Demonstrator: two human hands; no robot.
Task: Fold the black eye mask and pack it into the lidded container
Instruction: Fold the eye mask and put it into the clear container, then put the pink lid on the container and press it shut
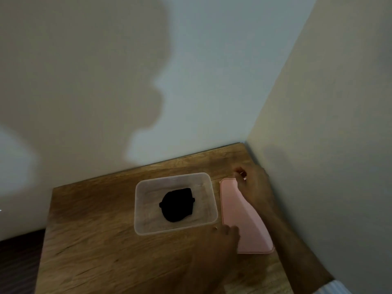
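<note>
On the left side of the wooden table [89, 240] there is only bare wood. A little further right sits the clear plastic container [140, 209], open at the top. The black eye mask [177, 204] lies folded in a small bundle on the bottom of it, near the middle. So the folding and the putting-in look done, and the step now is closing the box. Just to the right of the container, the pink lid [252, 230] lies flat on the table, close to the box but not on it. The left hand [222, 236] reaches in from below, and its fingertips rest on the near left edge of the lid; the fingers look close together, but it is too blurry to tell if they are gripping. The right hand [252, 183] is at the far corner of the lid, with its fingers curled, and they seem to be pinching that corner. Next, I think both hands need to lift the lid, move it left over the box, line up the corners and press down.
</note>
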